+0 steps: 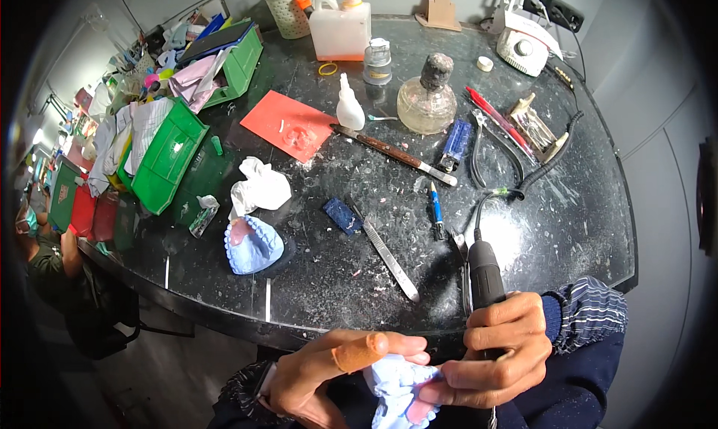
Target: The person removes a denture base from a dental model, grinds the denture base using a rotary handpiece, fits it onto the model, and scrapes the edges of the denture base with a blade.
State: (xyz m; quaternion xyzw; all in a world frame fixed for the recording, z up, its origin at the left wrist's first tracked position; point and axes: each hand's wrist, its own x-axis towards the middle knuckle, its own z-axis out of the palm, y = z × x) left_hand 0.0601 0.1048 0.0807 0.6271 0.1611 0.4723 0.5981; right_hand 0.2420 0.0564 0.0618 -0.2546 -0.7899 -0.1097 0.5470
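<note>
Right hand (510, 350) grasps a rotary handpiece (488, 276); left hand (310, 377), just beside it, cradles a blue dental cast (390, 384). If the cast shifts, the handpiece could gouge it.

1. The held cast (393, 384) was pale blue — its plate (421, 412) pink.
2. The handpiece (487, 276) was matte black.
3. The finger cover (359, 353) was orange-brown.
4. The sleeve (594, 311) was dark, with thin white stripes.
5. The other cast (258, 253) was pale blue, its patch (240, 232) pink.
6. The flat sheet (273, 118) was coral red.
7. The tabletop (321, 272) was black — speckled whitish.
</note>
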